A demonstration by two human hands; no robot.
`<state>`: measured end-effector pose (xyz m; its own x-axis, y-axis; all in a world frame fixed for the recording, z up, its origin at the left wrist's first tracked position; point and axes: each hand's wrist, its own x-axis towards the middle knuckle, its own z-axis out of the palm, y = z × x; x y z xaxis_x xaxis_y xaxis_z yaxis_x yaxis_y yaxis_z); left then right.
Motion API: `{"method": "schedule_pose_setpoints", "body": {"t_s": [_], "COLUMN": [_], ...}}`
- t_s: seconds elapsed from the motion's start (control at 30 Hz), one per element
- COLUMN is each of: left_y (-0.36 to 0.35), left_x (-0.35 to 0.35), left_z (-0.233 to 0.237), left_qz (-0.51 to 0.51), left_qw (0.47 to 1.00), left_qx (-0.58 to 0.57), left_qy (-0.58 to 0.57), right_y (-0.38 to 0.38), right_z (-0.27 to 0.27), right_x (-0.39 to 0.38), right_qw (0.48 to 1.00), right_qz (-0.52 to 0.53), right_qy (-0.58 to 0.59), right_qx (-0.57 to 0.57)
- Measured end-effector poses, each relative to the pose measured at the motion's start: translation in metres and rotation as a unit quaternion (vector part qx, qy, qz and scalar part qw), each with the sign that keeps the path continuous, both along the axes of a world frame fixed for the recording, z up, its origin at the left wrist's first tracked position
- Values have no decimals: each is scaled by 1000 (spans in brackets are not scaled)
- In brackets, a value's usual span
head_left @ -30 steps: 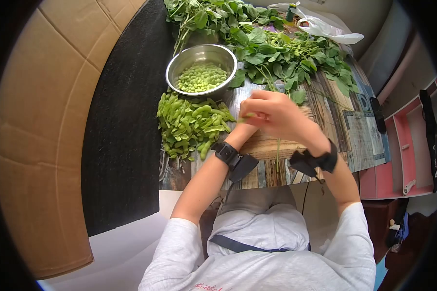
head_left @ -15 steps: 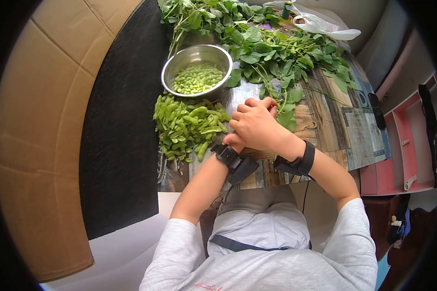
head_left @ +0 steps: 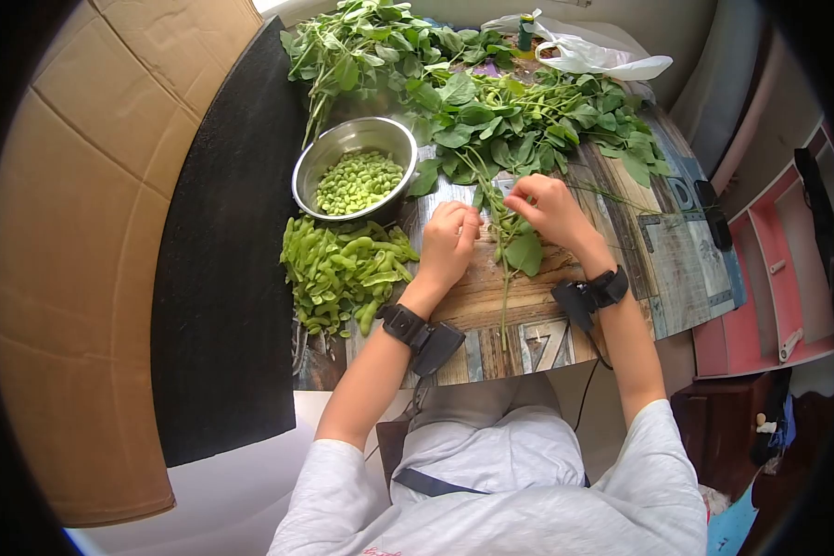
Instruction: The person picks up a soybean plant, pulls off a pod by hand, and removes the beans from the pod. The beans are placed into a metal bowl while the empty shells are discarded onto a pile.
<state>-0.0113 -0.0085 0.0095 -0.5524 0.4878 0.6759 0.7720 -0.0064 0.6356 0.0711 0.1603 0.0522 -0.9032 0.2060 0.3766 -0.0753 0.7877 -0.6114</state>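
Observation:
A leafy soybean stalk (head_left: 504, 278) lies on the table between my hands, its bare end toward me. My left hand (head_left: 448, 246) is just left of the stalk, fingers curled and thumb pressed in; what they hold, if anything, is hidden. On the other side, my right hand (head_left: 551, 213) has its fingertips pinched together close to the stalk's leaves; no object shows clearly between them. Left of my left hand is a heap of green soybean pods (head_left: 343, 269). Behind the heap stands a metal bowl (head_left: 406, 148) with shelled green beans (head_left: 360, 183) inside.
More leafy soybean plants (head_left: 491, 107) cover the back of the wood-patterned table (head_left: 612, 306). A white plastic bag (head_left: 607, 56) and a small green can (head_left: 525, 32) are behind them. A black board (head_left: 227, 278) and cardboard (head_left: 83, 278) border the left; a pink shelf (head_left: 769, 278) stands right.
My hands were together, the right over the left wrist; now they are apart, on either side of the stalk. The stalk between them has come into clear view.

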Motion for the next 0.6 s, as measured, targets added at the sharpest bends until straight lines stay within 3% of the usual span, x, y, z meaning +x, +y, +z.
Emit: {"method": "schedule_pose_setpoints", "body": {"t_s": [0.1,0.17,0.23,0.3,0.6], "left_y": [-4,-7,-5,1,2], "left_x": [6,14,9,7,4], "left_z": [4,17,11,6,-1], "left_qz": [0,-9,-24,-19,-13], "left_qw": [997,970,974,994,993], "left_qx": [-34,-74,-92,-13,-99], "left_qy": [-69,-232,-205,-111,-63], "right_y": [2,5,5,4,-8], "right_z": [-7,-14,-20,-22,-14], "right_x": [8,9,10,11,19], "right_qw": [997,998,997,997,993], "right_qz": [44,45,48,50,30], "right_qy": [16,12,-18,-10,-17], "right_qx": [64,44,52,66,112]}}
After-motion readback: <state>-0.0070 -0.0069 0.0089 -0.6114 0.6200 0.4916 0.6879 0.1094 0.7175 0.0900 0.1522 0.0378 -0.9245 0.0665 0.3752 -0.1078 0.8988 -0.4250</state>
